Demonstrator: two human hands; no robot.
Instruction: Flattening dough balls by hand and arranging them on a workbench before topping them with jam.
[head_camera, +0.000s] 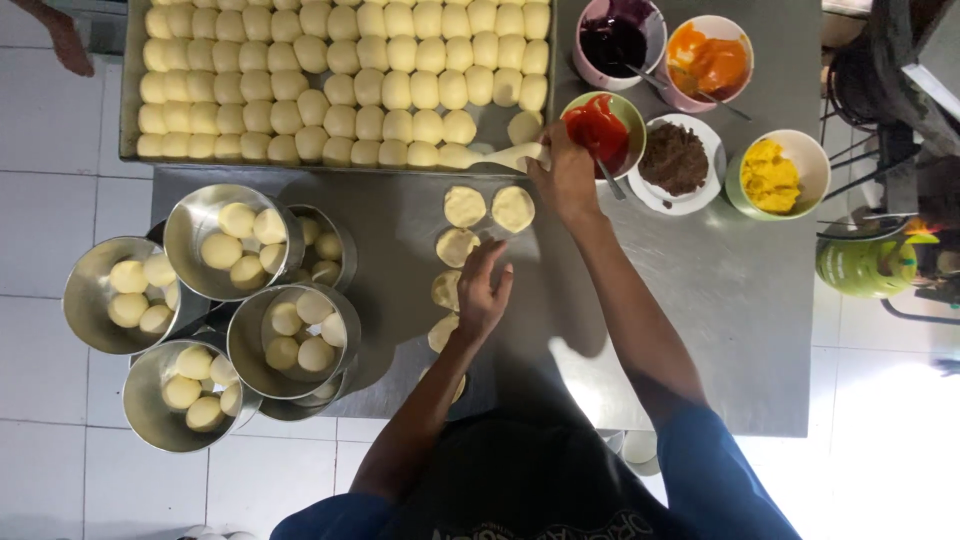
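Head view. Done, by my reckoning: flattened dough discs (489, 208) laid in a line on my steel table (720, 300); several round tins (232, 240) at my left loaded with dough balls. Left: most of the tray of dough balls (340, 80).
My left hand (484, 292), fingers loosely spread, rests on the discs.
My right hand (563, 175) pinches a stretched dough piece (500, 157) by the tray's corner.
Filling bowls (700, 158) stand at my right. White tiled floor (60, 200); green gas cylinder (868, 262) alongside.

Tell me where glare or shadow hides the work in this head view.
Head view: bright glare on the steel table by the right forearm; the arms' shadow falls across the flattened dough discs; the left hand is a bit soft; the filling bowls are evenly lit.
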